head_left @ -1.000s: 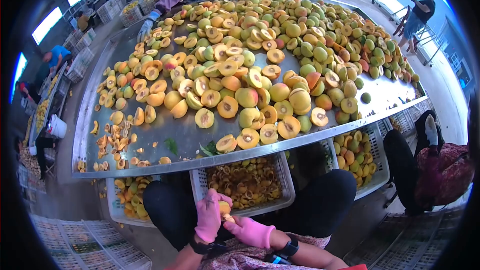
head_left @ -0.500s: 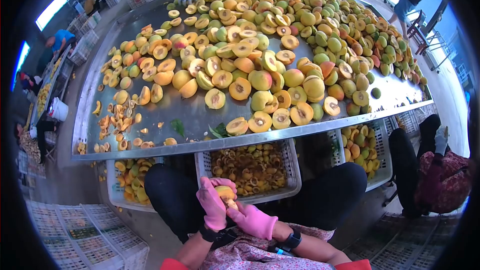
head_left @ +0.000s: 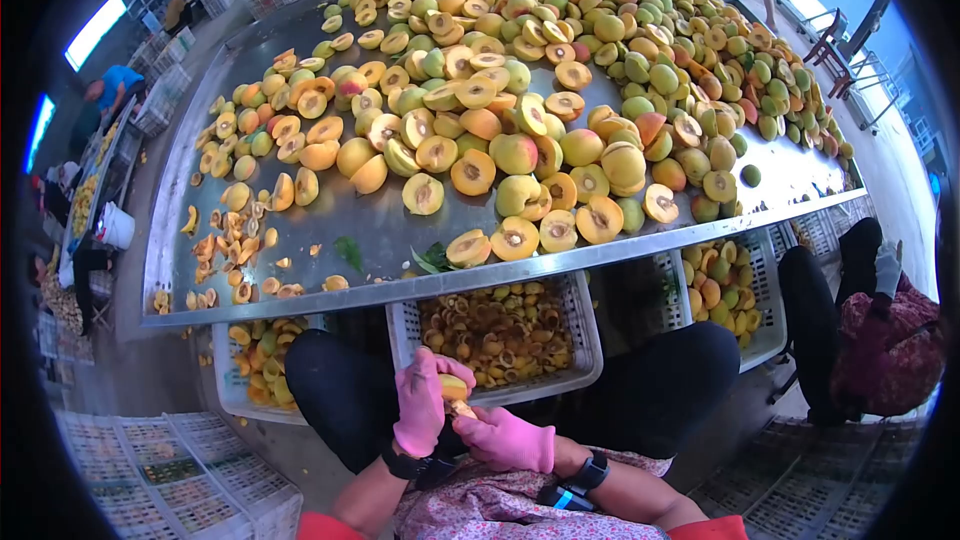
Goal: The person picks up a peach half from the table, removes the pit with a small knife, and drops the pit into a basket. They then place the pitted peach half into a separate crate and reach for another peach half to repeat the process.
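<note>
My left hand [head_left: 421, 404], in a pink glove, is closed around a yellow peach half [head_left: 454, 386] above my lap. My right hand [head_left: 508, 437], gloved in pink too, is closed on a small pale tool [head_left: 463, 408], whose tip meets the fruit's underside. Most of the tool is hidden in the fingers. Just beyond my hands, a white crate [head_left: 592, 340] between my knees holds small brownish-yellow peach scraps. On the metal table [head_left: 420, 230] lie whole and halved peaches [head_left: 474, 172], with a small heap of scraps [head_left: 235, 247] at the near left.
A crate of peaches [head_left: 268, 365] stands under the table by my left knee, another [head_left: 715, 285] by my right. Stacked crates [head_left: 180, 470] are at lower left. A person [head_left: 885, 340] sits at the right; others work at the left. A chair [head_left: 828, 55] stands far right.
My hands stay together on the peach half, with the left one slightly lower. The gloved hand across the table has drawn out of view, and the standing person at far right has moved left.
</note>
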`<state>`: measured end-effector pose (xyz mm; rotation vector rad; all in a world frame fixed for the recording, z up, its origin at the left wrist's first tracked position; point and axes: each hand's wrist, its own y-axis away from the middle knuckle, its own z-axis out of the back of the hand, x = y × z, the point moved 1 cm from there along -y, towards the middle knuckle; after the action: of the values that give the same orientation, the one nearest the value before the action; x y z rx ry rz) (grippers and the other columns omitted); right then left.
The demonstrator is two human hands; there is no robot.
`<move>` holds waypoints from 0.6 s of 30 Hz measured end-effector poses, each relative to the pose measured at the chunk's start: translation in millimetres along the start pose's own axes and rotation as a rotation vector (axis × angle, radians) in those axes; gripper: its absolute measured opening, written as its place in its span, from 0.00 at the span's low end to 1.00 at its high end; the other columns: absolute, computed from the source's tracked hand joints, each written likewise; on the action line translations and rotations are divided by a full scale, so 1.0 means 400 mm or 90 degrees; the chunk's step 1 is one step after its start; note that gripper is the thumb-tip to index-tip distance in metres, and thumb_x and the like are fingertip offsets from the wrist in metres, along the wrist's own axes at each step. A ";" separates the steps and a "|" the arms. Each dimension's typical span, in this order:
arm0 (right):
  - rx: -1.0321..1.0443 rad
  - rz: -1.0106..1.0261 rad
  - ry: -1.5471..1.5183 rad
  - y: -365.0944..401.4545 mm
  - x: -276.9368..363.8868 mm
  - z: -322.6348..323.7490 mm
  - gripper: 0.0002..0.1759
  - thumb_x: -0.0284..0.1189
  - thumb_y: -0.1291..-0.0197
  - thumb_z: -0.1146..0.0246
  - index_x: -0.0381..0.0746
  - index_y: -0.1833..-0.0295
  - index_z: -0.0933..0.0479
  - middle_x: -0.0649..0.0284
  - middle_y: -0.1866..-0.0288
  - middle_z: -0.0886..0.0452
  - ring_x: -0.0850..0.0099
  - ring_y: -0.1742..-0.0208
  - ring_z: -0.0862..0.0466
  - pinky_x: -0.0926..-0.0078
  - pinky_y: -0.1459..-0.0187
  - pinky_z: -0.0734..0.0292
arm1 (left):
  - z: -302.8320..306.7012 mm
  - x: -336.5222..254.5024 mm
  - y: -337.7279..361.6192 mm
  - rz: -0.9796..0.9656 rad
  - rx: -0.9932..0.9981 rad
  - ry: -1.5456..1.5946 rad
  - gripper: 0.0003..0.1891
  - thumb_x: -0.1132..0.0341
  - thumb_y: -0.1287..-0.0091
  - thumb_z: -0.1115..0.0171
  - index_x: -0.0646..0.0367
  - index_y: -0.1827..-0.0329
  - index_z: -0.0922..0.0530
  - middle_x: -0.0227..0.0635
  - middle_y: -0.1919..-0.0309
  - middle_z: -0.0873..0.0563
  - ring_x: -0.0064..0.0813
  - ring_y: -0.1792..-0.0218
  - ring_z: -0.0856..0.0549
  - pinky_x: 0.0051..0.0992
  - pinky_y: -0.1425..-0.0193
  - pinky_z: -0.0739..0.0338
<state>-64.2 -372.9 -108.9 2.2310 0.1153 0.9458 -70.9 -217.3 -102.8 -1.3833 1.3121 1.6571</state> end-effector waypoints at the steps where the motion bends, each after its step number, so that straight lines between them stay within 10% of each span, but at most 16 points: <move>1: 0.008 -0.006 -0.036 0.001 -0.005 -0.003 0.26 0.48 0.22 0.49 0.33 0.44 0.27 0.62 0.69 0.22 0.69 0.66 0.21 0.67 0.60 0.25 | -0.003 0.000 0.008 -0.019 -0.025 0.037 0.40 0.41 0.17 0.66 0.64 0.75 0.20 0.36 0.78 0.14 0.27 0.75 0.16 0.25 0.67 0.22; 7: -0.120 0.133 0.323 0.008 0.025 -0.008 0.30 0.49 0.22 0.51 0.30 0.39 0.29 0.42 0.56 0.15 0.45 0.51 0.16 0.56 0.46 0.23 | -0.044 0.009 0.016 0.043 -0.172 0.159 0.42 0.34 0.20 0.67 0.63 0.75 0.22 0.40 0.80 0.16 0.30 0.82 0.17 0.26 0.75 0.21; 18: -0.063 0.052 0.257 0.025 0.042 -0.016 0.30 0.50 0.23 0.50 0.34 0.34 0.30 0.51 0.63 0.17 0.58 0.59 0.18 0.59 0.51 0.24 | -0.006 0.013 0.019 0.059 -0.066 0.069 0.43 0.33 0.20 0.69 0.64 0.73 0.19 0.36 0.77 0.15 0.26 0.77 0.16 0.24 0.70 0.21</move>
<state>-57.9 -371.2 -89.4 1.9422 0.1574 1.4064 -78.2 -222.9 -105.5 -1.5120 1.3858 1.7556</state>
